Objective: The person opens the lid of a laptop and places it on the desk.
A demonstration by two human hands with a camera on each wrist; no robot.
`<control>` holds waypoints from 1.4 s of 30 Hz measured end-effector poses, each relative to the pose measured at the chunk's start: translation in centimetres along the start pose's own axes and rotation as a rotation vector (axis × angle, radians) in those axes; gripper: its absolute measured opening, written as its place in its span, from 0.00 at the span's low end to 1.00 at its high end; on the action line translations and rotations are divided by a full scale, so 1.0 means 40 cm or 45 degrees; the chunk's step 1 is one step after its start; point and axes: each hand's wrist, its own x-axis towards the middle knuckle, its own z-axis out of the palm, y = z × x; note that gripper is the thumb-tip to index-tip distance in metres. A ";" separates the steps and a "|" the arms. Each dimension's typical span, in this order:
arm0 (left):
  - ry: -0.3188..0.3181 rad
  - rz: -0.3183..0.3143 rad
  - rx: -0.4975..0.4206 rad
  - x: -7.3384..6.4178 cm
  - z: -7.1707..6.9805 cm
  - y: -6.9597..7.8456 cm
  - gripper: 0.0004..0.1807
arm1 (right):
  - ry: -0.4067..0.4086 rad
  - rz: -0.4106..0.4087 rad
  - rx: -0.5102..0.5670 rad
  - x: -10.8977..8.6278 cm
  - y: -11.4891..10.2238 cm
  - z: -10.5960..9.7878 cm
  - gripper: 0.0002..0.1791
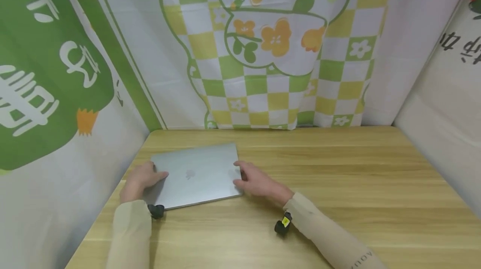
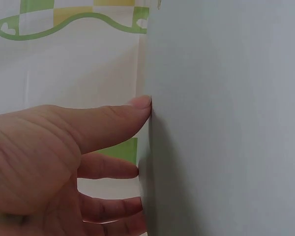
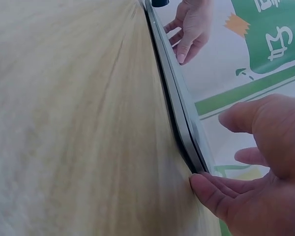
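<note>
A closed silver laptop (image 1: 210, 166) with an apple-shaped logo lies on the wooden table, slightly turned. At its left end, my left hand (image 1: 140, 179) holds the edge, thumb over the lid; the left wrist view shows the other fingers (image 2: 113, 211) at the laptop's border. My right hand (image 1: 259, 181) is at the opposite end. In the right wrist view, its thumb (image 3: 246, 115) stands off the lid while a lower finger (image 3: 211, 189) touches the laptop's corner. Part of the right fingers is hidden in the head view.
The wooden table (image 1: 338, 202) stretches right of the laptop and in front of it. A checked, flowered curtain (image 1: 259, 102) hangs behind the table. Printed cloth also hangs at left (image 1: 49, 93) and right. A small black camera sits on each wrist.
</note>
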 end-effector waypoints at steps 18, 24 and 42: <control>-0.030 0.063 0.030 0.002 0.006 0.028 0.42 | -0.063 0.045 -0.016 0.009 0.038 -0.037 0.28; -0.039 0.063 0.016 0.001 0.004 0.047 0.43 | -0.036 0.147 0.038 0.012 0.048 -0.048 0.29; -0.060 0.067 -0.014 0.003 0.016 0.073 0.45 | 0.041 0.319 0.072 0.021 0.055 -0.063 0.29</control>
